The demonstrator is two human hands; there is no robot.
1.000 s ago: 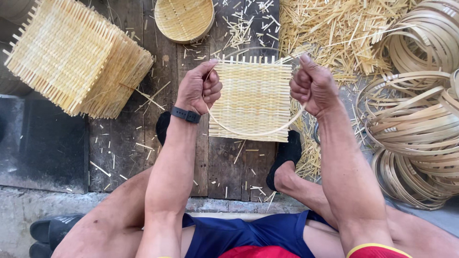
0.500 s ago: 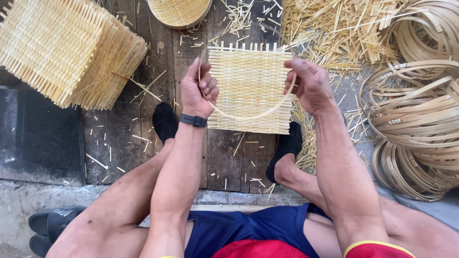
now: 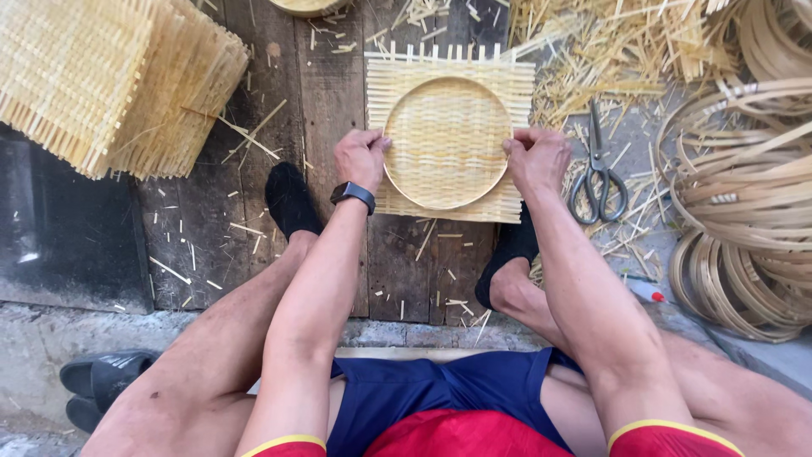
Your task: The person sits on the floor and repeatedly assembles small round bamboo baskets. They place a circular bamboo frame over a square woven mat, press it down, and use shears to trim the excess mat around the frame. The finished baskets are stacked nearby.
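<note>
scissors (image 3: 597,173) right, mat stack (image 3: 110,80) left

The person wears a red short-sleeved top; each sleeve ends in a narrow yellow band, seen near the bottom edge on both arms. Below it are dark blue shorts (image 3: 440,393) of a smooth, slightly shiny cloth. Both forearms and both legs are bare. A black watch (image 3: 353,196) with a dark strap sits on the wrist of the left hand (image 3: 361,158); the right hand (image 3: 539,158) carries no ring or band that can be made out. Both feet are in black socks (image 3: 290,200), the one on the right partly hidden behind the leg.
</note>
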